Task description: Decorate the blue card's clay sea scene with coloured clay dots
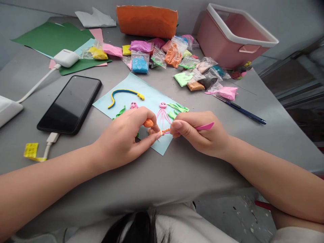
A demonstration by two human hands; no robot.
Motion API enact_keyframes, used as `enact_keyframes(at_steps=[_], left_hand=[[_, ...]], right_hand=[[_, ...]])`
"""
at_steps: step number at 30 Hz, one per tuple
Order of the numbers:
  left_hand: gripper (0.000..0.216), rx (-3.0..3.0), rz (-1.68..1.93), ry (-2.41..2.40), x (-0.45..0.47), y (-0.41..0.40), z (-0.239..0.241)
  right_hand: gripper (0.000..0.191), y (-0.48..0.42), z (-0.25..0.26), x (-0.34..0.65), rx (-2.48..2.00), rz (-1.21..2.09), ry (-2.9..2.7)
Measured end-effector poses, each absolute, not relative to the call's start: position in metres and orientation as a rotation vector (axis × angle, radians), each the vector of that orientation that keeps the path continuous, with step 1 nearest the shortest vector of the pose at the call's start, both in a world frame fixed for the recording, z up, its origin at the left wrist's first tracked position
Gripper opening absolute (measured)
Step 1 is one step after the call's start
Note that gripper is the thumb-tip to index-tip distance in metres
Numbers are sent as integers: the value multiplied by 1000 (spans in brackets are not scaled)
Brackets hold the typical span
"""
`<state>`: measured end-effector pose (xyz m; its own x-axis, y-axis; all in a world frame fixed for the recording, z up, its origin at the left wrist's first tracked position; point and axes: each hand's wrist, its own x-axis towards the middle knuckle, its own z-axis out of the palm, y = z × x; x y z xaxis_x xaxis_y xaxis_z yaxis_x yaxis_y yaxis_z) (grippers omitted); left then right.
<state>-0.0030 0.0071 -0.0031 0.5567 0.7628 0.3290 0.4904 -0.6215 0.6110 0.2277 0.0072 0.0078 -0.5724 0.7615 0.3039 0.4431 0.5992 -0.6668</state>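
A light blue sheet of paper lies at an angle on the table, bearing clay sea creatures. My right hand grips a pink clay modelling tool, its thin end pointing left to a small orange clay strip near the paper's lower edge. My left hand is closed, with a lump of orange clay in its curled fingers; its thumb and fingertip meet at the strip's left end. A pink clay jellyfish, a blue-and-yellow clay eel and green clay weeds lie farther up the sheet.
Several bags of coloured clay lie behind the paper, beside a pink bin and an orange box. At left are a black phone on a cable and a white earbud case. A blue pen rests at right.
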Motion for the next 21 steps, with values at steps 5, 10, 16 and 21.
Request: enact_keyframes(at_steps=[5, 10, 16, 21], left_hand=[[12, 2376, 718, 1006, -4, 8, -5], [12, 2350, 736, 1005, -3, 7, -4], [3, 2355, 821, 1034, -5, 7, 3], [20, 2288, 912, 951, -4, 8, 6]], right_hand=[[52, 6, 5, 228, -917, 974, -1917], [57, 15, 2, 232, -899, 1034, -1569], [44, 17, -1, 230, -935, 718, -1639], [22, 6, 5, 226, -907, 489, -1983]])
